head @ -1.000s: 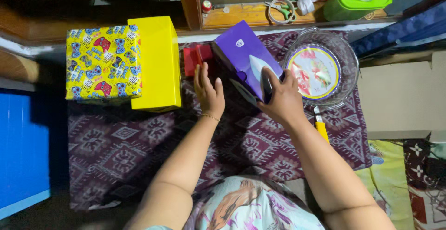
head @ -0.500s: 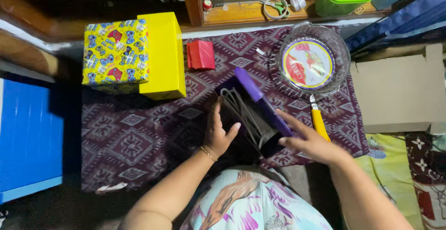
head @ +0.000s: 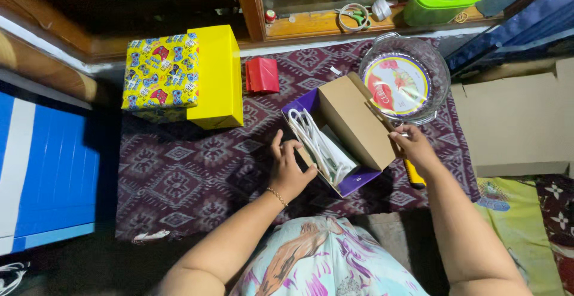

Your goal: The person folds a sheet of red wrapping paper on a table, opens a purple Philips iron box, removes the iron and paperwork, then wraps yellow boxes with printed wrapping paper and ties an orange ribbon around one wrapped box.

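Now lying open, unlike half a second ago: purple box (head: 335, 146) mid-cloth, white cables (head: 314, 143) inside, cardboard flap (head: 356, 125) raised. Left hand (head: 290, 170) at its near-left wall, fingers spread. Right hand (head: 412, 146) pinching the flap's edge. Far left, glossy yellow box (head: 206, 75); small red packet (head: 262, 75); far right, round glass dish (head: 439, 69).
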Action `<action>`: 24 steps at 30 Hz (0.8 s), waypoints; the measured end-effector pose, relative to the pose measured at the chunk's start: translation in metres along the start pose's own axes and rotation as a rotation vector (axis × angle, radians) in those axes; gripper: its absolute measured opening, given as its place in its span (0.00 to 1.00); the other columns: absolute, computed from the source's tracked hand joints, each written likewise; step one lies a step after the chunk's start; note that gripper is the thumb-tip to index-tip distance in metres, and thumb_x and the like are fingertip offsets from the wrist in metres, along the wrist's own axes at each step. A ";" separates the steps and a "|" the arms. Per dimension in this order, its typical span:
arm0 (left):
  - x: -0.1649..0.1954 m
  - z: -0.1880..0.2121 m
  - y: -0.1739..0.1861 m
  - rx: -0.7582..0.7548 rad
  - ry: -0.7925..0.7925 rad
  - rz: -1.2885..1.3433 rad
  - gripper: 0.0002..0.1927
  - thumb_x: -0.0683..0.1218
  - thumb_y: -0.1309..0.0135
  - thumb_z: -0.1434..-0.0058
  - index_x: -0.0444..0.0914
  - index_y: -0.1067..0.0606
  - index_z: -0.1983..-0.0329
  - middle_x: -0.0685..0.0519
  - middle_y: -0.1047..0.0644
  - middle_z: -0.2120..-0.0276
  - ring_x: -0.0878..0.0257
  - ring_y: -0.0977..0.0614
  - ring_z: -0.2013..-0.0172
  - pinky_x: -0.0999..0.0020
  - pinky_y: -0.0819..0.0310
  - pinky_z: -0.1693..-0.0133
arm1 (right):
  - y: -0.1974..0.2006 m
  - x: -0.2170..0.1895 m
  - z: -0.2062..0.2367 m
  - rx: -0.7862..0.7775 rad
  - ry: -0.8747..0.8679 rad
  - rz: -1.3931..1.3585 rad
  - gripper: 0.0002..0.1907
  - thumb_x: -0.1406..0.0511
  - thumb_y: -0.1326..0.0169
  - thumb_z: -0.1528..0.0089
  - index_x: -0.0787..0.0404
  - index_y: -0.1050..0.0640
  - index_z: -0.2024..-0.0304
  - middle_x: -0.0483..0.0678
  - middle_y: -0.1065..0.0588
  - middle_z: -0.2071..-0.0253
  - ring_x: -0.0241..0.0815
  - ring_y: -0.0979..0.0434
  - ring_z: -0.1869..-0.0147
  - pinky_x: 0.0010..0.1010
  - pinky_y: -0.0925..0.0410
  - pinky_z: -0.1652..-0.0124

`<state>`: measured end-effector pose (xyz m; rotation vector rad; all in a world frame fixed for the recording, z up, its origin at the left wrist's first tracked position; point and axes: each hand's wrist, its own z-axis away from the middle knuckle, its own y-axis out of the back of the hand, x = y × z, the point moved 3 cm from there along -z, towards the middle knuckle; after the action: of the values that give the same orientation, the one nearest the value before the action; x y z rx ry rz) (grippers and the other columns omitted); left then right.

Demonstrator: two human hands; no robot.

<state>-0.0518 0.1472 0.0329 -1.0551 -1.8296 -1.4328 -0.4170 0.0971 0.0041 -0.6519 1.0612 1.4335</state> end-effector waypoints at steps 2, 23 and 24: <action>-0.019 0.011 -0.012 0.007 0.144 0.112 0.31 0.46 0.35 0.50 0.40 0.36 0.45 0.38 0.38 0.39 0.46 0.27 0.44 0.56 0.29 0.44 | -0.018 -0.005 0.010 0.182 0.119 0.145 0.16 0.61 0.39 0.35 0.60 0.28 0.51 0.47 0.24 0.59 0.40 0.25 0.58 0.34 0.31 0.61; 0.008 -0.042 0.002 -0.152 0.235 -0.034 0.44 0.44 0.43 0.48 0.46 0.42 0.26 0.44 0.27 0.51 0.50 0.19 0.60 0.55 0.22 0.58 | -0.174 -0.065 0.048 -0.206 0.225 0.970 0.28 0.56 0.41 0.45 0.62 0.27 0.45 0.62 0.21 0.60 0.62 0.20 0.52 0.50 0.29 0.51; 0.008 -0.048 0.005 -0.179 0.245 -0.147 0.45 0.46 0.41 0.48 0.45 0.42 0.26 0.42 0.27 0.51 0.46 0.21 0.58 0.51 0.24 0.58 | -0.173 -0.064 0.050 -0.169 0.251 0.907 0.29 0.57 0.42 0.46 0.61 0.28 0.44 0.62 0.21 0.60 0.62 0.20 0.53 0.50 0.29 0.52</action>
<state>-0.0524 0.1029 0.0542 -0.7992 -1.6542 -1.7567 -0.2297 0.0964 0.0413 -0.4859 1.5494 2.2773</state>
